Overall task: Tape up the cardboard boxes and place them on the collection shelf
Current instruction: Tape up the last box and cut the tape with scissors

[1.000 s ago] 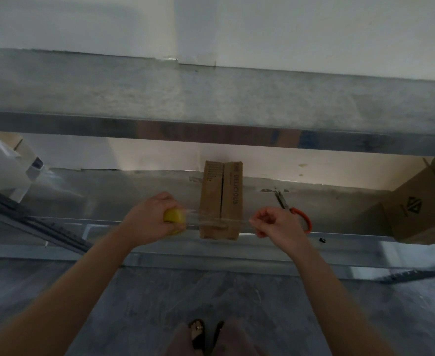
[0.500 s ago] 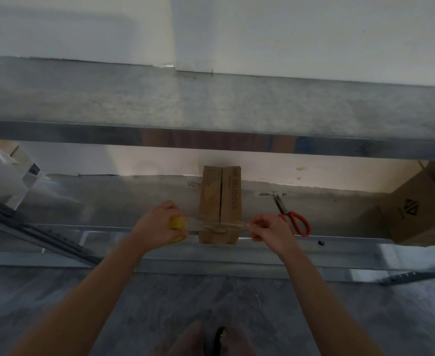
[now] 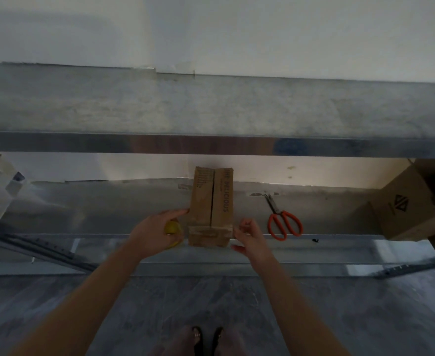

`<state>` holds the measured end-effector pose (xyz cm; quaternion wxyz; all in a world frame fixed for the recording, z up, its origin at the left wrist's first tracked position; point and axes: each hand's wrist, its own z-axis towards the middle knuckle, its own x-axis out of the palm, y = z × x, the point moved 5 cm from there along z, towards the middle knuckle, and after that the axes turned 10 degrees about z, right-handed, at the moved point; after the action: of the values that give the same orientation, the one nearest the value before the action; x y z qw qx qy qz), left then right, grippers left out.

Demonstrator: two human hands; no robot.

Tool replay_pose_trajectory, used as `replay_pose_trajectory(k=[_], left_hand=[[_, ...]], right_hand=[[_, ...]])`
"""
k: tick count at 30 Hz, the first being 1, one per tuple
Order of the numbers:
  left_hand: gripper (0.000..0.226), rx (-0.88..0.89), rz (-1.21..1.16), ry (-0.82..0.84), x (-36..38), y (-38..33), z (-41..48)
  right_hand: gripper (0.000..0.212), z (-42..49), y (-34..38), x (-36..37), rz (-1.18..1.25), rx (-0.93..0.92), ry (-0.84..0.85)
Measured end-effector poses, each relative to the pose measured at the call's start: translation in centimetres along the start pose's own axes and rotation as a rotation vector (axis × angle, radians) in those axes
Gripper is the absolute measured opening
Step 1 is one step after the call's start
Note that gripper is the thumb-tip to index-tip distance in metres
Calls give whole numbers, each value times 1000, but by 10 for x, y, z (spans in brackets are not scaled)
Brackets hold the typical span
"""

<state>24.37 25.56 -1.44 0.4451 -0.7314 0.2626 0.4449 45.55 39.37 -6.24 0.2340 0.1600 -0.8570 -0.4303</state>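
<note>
Your left hand (image 3: 152, 233) is wrapped round the yellow tape roll (image 3: 171, 227), with the forefinger reaching out to touch the left side of the cardboard box (image 3: 211, 199). Your right hand (image 3: 250, 236) sits just beside the box's near right corner with its fingers (image 3: 242, 224) curled. The tape is clear and hard to see, so I cannot tell whether they pinch its loose end or only hover by it. Between your hands a pale tape band (image 3: 208, 231) lies across the near end of the box, which looks like the strip now being laid. The box is narrow and rests on the lower shelf (image 3: 103, 206) of a metal rack, its near end at the shelf's front lip. Its centre seam (image 3: 212, 201) runs away from you and looks bare along most of its length. You are judged to be in the taping step, with the shelving not yet begun for this box. Next you will likely need to press the band down over both edges and then free it from the roll. The orange-handled scissors (image 3: 284, 224) lie on the same shelf to the right of the box, near your right hand but apart from it, so that hand would have to let go to reach them. A bigger carton (image 3: 406, 206) stands at the far right.
</note>
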Motion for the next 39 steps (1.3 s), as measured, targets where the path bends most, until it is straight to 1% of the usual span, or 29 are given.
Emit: replay_pose_trajectory(k=[2, 3, 5, 6, 8, 9, 11, 13, 15, 16, 17, 20, 22, 24, 27, 30, 35, 39], left_hand=[[68, 0, -17, -7, 0, 0, -1], [70, -3, -25, -6, -1, 0, -1], [76, -3, -32, 1, 1, 1, -3], [79, -1, -35, -2, 2, 1, -4], [80, -1, -52, -12, 3, -1, -6], [79, -2, -62, -16, 4, -1, -7], [78, -14, -84, -14, 7, -1, -9], [76, -26, -78, 7, 8, 1, -11], [76, -20, -48, 47, 9, 2, -13], [76, -6, -33, 64, 8, 2, -14], [78, 11, -23, 78, 7, 3, -14], [83, 42, -12, 115, 2, 8, -11], [86, 66, -8, 148, -1, 12, -9], [80, 80, -18, 146, -7, 16, -9], [68, 77, -86, 78, -24, 29, -10], [43, 65, -145, 81, -36, 42, -12], [38, 109, -158, 96, -46, 53, -8], [39, 142, -96, 116, -33, 66, -8]], right_hand=[[22, -3, -9, 1, -83, -10, -25], [24, -6, -10, 1, -161, -63, -50], [26, -14, -9, 0, -375, -257, -124], [26, -21, -10, 2, -458, -326, -154], [25, -34, -14, 9, -511, -380, -156], [26, -38, -19, 12, -494, -388, -136], [37, -41, -27, 19, -469, -399, -84], [58, -45, -31, 26, -522, -412, -41], [75, -45, -29, 30, -557, -414, -39], [79, -46, -25, 32, -565, -421, -54], [78, -45, -21, 33, -566, -435, -65], [57, -43, -3, 41, -563, -434, -88], [57, -38, 3, 48, -611, -386, -157], [53, -35, 5, 55, -655, -408, -223], [53, -34, 1, 59, -628, -411, -278], [56, -35, 1, 59, -590, -374, -313], [53, -29, -2, 59, -525, -333, -330], [53, -24, -6, 63, -529, -318, -334]])
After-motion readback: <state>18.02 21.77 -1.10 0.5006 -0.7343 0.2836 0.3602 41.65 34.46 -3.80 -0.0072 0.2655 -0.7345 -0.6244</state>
